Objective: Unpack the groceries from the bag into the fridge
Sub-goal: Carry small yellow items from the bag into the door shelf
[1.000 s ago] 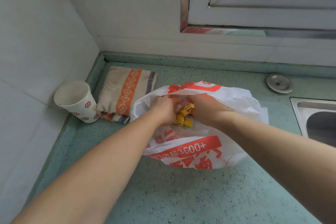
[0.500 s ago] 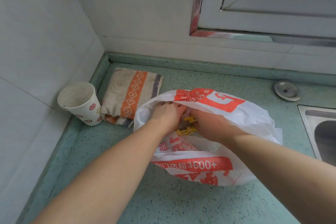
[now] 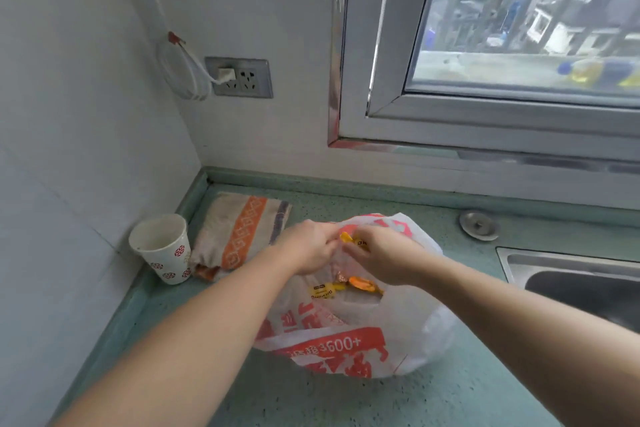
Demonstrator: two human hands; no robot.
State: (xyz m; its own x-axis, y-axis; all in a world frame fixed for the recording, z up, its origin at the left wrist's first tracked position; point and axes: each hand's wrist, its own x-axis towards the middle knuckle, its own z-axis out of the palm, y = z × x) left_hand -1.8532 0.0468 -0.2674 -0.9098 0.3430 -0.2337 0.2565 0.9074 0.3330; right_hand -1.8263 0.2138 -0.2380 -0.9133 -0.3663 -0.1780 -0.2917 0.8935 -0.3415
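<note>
A white plastic bag (image 3: 374, 333) with red print lies on the green countertop (image 3: 346, 402). Both my hands are above its open mouth. My left hand (image 3: 306, 246) and my right hand (image 3: 379, 258) hold between them a clear packet of yellow and orange wrapped sweets (image 3: 346, 239); part of it hangs down below my hands, where more yellow and orange wrappers (image 3: 343, 286) show. Fingers of both hands curl round the packet's top. The fridge is not in view.
A folded striped towel (image 3: 239, 232) and a paper cup (image 3: 162, 248) sit in the left corner. A steel sink (image 3: 581, 281) is at the right, a round metal cap (image 3: 479, 225) behind it. A wall socket (image 3: 242, 77) and a window (image 3: 519, 21) are above.
My hands have lifted the sweets packet up out of the bag's mouth. The camera has tilted upward, bringing the window and socket into view.
</note>
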